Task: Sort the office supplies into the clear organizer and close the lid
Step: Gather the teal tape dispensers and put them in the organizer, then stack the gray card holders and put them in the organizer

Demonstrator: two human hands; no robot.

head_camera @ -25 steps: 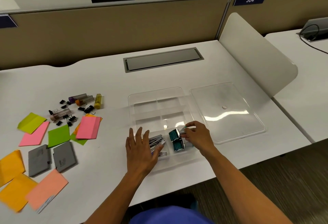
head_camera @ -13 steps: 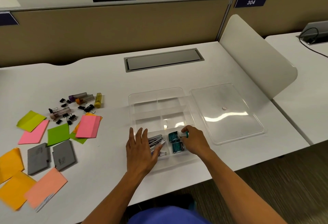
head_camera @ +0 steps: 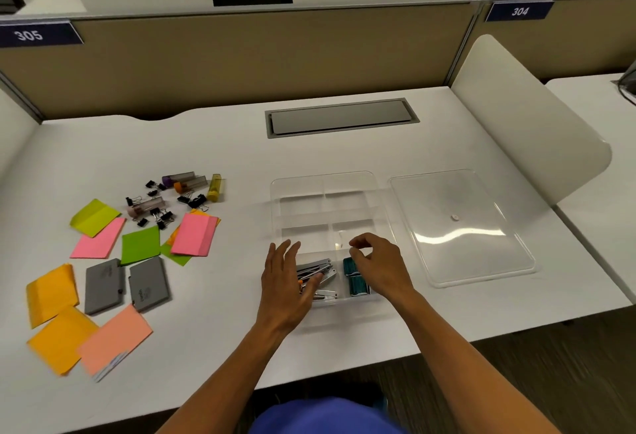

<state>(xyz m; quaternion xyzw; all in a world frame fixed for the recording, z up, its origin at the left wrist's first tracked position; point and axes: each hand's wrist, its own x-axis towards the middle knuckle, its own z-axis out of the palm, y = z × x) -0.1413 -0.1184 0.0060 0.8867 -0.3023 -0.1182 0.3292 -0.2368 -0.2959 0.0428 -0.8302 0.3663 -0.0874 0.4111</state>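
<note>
Clear plastic makes up the organizer, which sits on the white worktop straight ahead, its lid lying flat just to its right. Both look stiff, light and slick, so the lid is probably best taken by its long edges, since its smooth face gives the fingers little to hold. The near compartments are already filled: grey staplers on the left, teal clips on the right. The four compartments beyond are bare.

The left hand lies palm down over the organizer's near-left corner, fingers straight and spread, the thumb reaching over the staplers. The right hand hovers above the teal clips with fingers loosely curled, thumb and forefinger close together; nothing appears to be pinched between them.

Well to the left wait the unsorted supplies: a scatter of black binder clips among lead tubes, small and stiff, easy to pinch. Coloured sticky notes look thin and floppy, probably best gathered in stacks by the edge. Two grey cases look rigid enough to grip across their width
</note>
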